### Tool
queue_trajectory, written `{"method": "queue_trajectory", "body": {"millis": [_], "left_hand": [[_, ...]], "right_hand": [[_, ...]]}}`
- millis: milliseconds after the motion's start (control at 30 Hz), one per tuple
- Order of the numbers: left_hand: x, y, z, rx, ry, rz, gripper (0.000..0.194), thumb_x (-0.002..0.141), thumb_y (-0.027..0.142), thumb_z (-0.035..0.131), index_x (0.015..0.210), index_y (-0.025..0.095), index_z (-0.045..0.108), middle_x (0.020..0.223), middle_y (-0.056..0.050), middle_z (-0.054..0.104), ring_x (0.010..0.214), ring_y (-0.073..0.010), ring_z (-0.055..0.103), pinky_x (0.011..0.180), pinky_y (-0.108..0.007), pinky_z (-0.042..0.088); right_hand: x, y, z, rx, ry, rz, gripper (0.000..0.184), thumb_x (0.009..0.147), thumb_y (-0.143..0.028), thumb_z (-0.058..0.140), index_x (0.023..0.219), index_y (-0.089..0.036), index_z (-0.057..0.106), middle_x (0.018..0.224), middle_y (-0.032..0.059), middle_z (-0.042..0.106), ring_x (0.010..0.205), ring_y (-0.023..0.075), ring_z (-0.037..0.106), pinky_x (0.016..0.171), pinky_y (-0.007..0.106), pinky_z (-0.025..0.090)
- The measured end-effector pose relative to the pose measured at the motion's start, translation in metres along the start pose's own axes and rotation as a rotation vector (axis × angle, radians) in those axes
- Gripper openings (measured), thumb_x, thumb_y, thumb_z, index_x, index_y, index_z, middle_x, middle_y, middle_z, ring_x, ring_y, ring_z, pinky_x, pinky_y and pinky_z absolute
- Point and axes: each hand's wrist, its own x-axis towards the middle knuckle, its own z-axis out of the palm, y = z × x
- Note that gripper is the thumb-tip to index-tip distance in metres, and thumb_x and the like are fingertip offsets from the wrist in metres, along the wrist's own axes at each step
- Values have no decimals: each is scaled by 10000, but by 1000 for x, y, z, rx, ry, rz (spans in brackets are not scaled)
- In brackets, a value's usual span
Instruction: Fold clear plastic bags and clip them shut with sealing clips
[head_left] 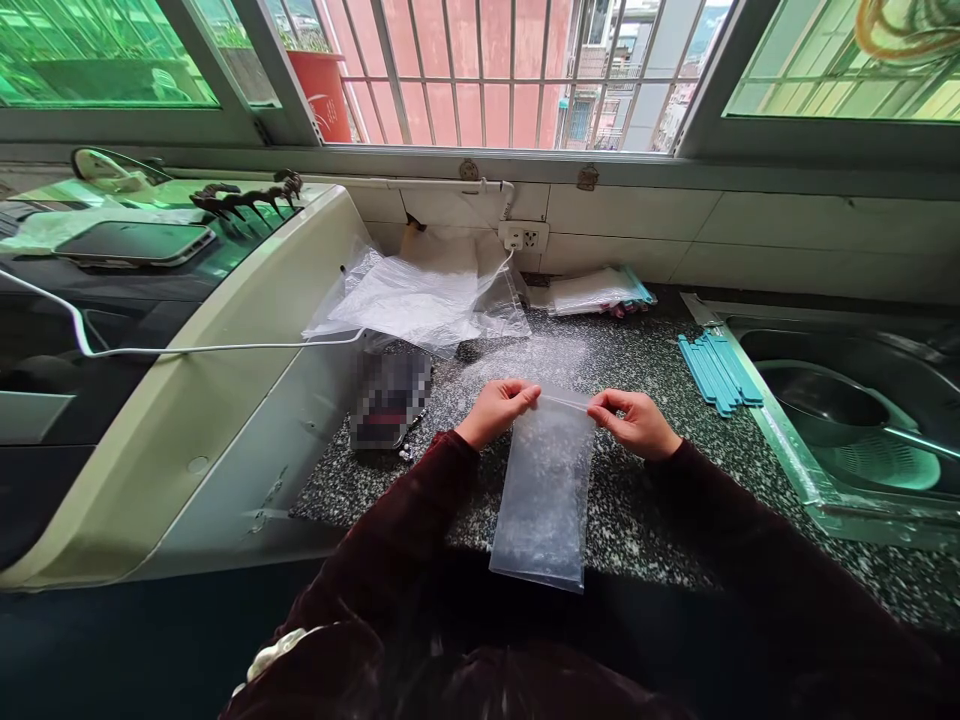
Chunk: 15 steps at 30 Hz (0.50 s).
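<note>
A clear plastic zip bag (546,490) hangs between my hands over the front of the speckled counter. My left hand (499,410) pinches its top left corner, and my right hand (636,422) pinches the top right corner. The bag looks flat, and I see nothing inside it. Behind my left hand, a pile of clear plastic bags (405,295) lies against the wall. Several flat blue strips (716,370) are heaped to the right, beside the sink. Farther back lies a stack of filled clear packets (596,292) with blue ends.
A phone-like device (390,400), partly blurred out, lies on the counter, joined to a white cable (225,349). A large cream appliance (247,390) stands at left with another phone (139,242) on top. At right is a metal sink (795,450) holding a dark bowl (821,393).
</note>
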Motion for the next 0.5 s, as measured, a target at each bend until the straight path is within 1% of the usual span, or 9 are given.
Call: {"method": "queue_trajectory", "body": {"millis": [167,267,367,500], "left_hand": [[0,-1,0,-14,2,-6,396,640,525,588,562,137,575,504,33,452,511,-80,359,522,-229,272],[0,0,1,-23,-11,12,389,646,519,595,579,136,583,530,24,478,528,-85,373,532,-232,288],[0,0,1,-34,-15,24,390,648,519,603,584,135,575,545,21,485,538,-85,379,539,-231,295],[0,-1,2,-83,-19,20,390,638,506,627,557,143,512,534,40,434,530,-74,361,522,-222,274]], "right_hand": [[1,-1,2,129,-27,103,363,738,-512,536,626,-168,535,573,-7,496,533,99,426,522,239,355],[2,0,5,173,-35,142,388,730,-527,533,583,-170,512,547,-18,464,520,91,398,505,234,331],[1,-1,6,185,10,145,378,727,-510,544,565,-172,500,531,-28,437,508,84,372,492,230,311],[0,-4,7,145,49,99,348,735,-474,548,566,-171,515,537,-22,452,516,88,383,502,235,319]]}}
